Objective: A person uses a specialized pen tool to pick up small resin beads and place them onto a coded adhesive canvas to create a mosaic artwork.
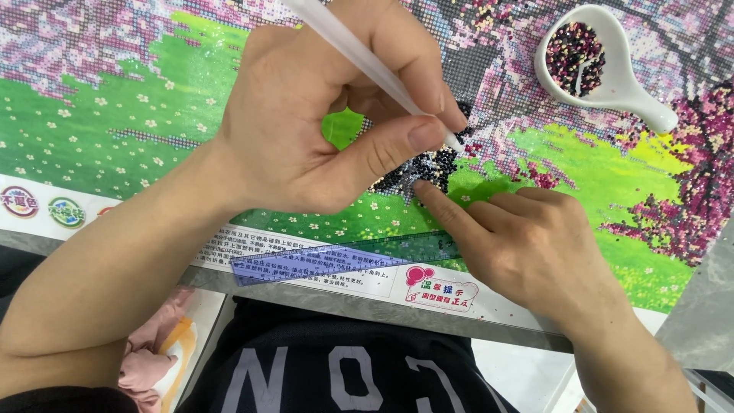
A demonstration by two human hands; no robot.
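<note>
A bead-mosaic canvas point(115, 115) of green meadow and pink blossom covers the grey surface point(699, 306) across most of the frame. At centre, the left hand point(306, 130) has its fingers clenched on a white pen point(359, 53), tip over a dark bead patch point(428, 168); the right hand point(535, 245), lower right, presses one released fingertip on the canvas. A translucent ruler point(329, 260) lies along the lower border, and a white spoon-shaped tray point(612, 61) of dark beads sits upper right.

a grey table point(397, 310) carries a large diamond-painting canvas point(99, 115) of green grass and pink blossoms, its white printed border running along the table's near edge. a clear ruler point(321, 260) lies flat across that border.
</note>
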